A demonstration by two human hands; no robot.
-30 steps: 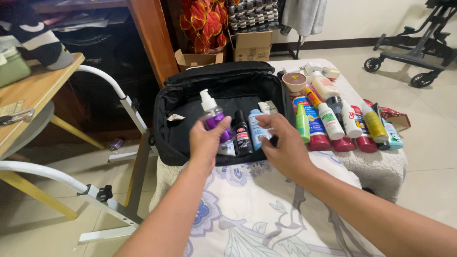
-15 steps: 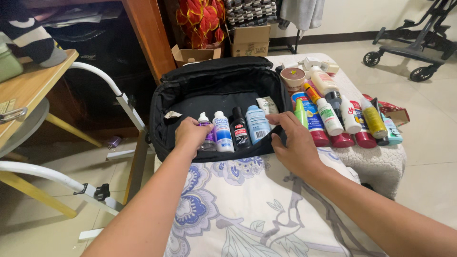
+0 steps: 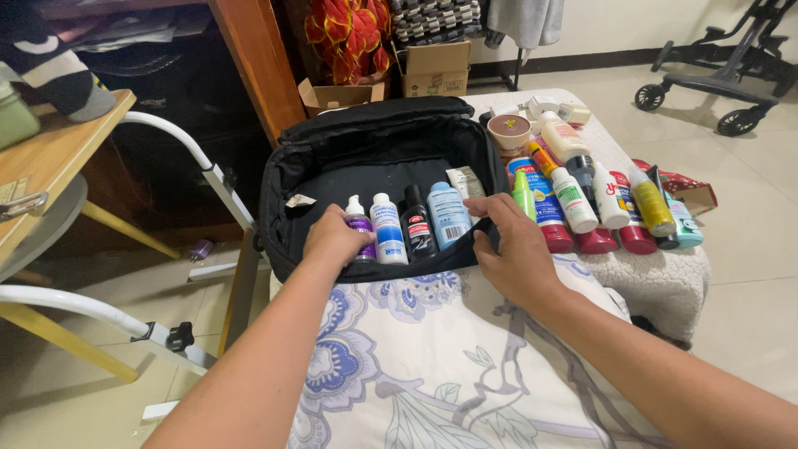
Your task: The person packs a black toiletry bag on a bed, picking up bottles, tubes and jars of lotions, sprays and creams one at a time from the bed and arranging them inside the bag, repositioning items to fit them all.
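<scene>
Padded stool (image 3: 665, 283) with fleecy cover, floral cloth (image 3: 432, 366) over its near side. Open black toiletry bag (image 3: 374, 158) at the left edge, lid tipped back. Row of 4 small bottles along the bag's near wall: purple spray bottle (image 3: 359, 224), white bottle (image 3: 387, 226), black bottle (image 3: 416, 223), pale blue bottle (image 3: 447, 214). More bottles and tubes (image 3: 598, 208) crowded along the right edge. Left hand (image 3: 335, 239) curled around the purple spray bottle. Right hand (image 3: 514, 245) half open, fingertips on the bag's right wall, holding nothing.
</scene>
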